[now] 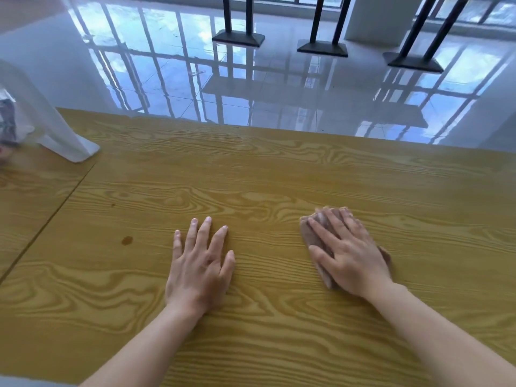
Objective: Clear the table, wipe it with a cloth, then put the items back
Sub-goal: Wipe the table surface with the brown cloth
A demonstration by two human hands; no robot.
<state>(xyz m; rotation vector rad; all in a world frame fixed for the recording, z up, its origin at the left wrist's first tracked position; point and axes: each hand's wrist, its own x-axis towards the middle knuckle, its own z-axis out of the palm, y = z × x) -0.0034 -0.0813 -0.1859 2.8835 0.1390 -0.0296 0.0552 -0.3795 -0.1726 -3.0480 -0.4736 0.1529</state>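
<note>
Fingers straight, spread: our right hand (349, 255) presses flat on brown cloth (312, 236), mid-right of wooden table (279, 169). Left hand (199, 263) flat on bare wood beside it, palm down, both forearms reaching fwd.

From my feed, the tabletop (279, 169) is yellow-ochre, with darker wood grain in swirls and long streaks and one small brown spot (127, 240). The cloth (314, 240) is a dull pinkish brown. The floor (279, 88) is pale grey-white and mirrors a blue window grid. The table bases (238, 38) are black.
</note>
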